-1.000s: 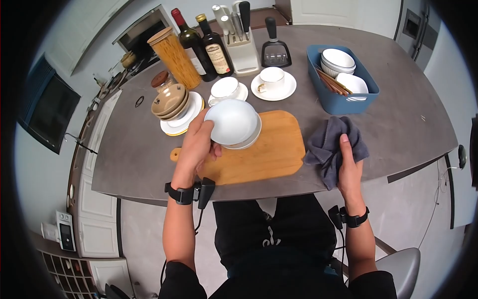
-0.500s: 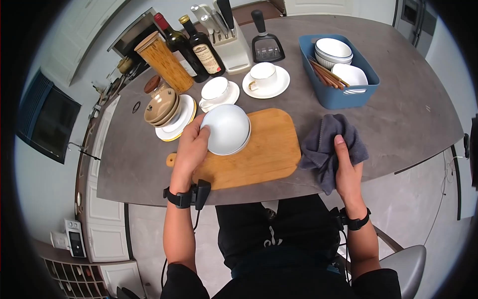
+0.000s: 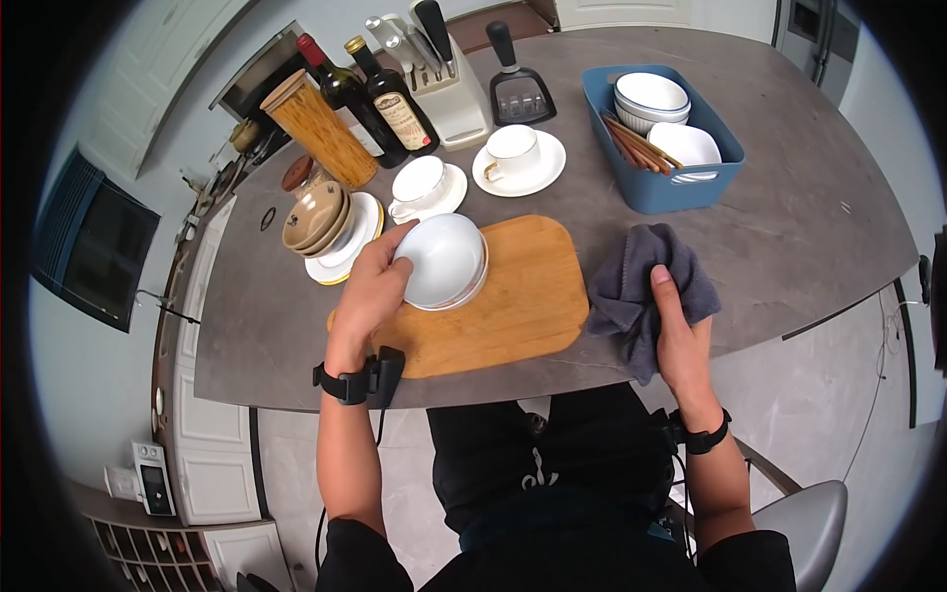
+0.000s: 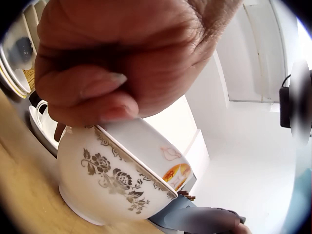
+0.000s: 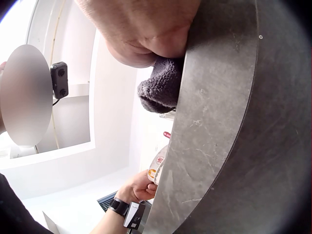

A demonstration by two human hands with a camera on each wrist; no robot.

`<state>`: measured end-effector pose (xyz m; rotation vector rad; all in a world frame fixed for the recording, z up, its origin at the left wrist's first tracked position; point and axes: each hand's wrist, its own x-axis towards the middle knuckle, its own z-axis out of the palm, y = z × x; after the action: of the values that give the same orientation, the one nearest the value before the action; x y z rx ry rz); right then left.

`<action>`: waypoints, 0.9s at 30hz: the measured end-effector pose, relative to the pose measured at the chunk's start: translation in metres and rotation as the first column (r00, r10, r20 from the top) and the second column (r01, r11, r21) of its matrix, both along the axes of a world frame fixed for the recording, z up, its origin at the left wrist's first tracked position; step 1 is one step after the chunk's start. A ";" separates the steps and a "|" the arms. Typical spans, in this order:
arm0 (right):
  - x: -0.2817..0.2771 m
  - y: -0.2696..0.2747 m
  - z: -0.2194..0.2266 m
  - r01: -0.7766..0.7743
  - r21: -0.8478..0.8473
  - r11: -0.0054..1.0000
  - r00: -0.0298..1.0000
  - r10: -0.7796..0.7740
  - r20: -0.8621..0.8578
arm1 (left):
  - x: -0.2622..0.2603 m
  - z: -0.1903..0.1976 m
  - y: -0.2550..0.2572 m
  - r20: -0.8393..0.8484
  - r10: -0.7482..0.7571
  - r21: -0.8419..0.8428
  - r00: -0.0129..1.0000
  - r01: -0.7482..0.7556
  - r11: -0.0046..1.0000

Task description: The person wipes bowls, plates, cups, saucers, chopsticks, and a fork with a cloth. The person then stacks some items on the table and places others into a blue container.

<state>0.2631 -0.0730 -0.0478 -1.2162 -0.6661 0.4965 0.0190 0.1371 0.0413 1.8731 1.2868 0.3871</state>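
Note:
My left hand (image 3: pixel 373 291) grips the rim of a white bowl (image 3: pixel 441 259), thumb on the inside. This bowl sits nested in a second white bowl (image 4: pixel 114 183) with a gold-toned flower pattern, low over the left part of the wooden cutting board (image 3: pixel 533 296). In the left wrist view, an orange mark and a pinkish drawing show on the upper bowl's outer wall. At the right, my right hand (image 3: pixel 684 340) holds a crumpled dark grey cloth (image 3: pixel 651 286) near the front edge, thumb on top and the other fingers hidden.
A blue basket (image 3: pixel 659 187) with bowls and chopsticks stands at the back right. Two white cups (image 3: pixel 418 184) on saucers sit behind the board. Brown bowls (image 3: pixel 316 215) rest on plates at left. Bottles (image 3: pixel 400 104), a knife block (image 3: pixel 456 109) and a pasta jar (image 3: pixel 330 138) stand behind.
My left hand has lowered the upper bowl and moved it slightly left, so it lines up more closely with the bowl beneath. The right hand keeps its hold on the cloth. The head view has shifted.

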 end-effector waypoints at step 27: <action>0.003 -0.001 -0.005 0.019 0.036 0.999 0.997 -0.021 0.075 | 0.346 0.031 0.049 -0.622 -0.519 0.421 0.587 0.809 0.410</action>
<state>0.2656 -0.0738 -0.0531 -1.2116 -0.7233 0.4221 0.3647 0.1858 0.0722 3.0633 0.4344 -0.0214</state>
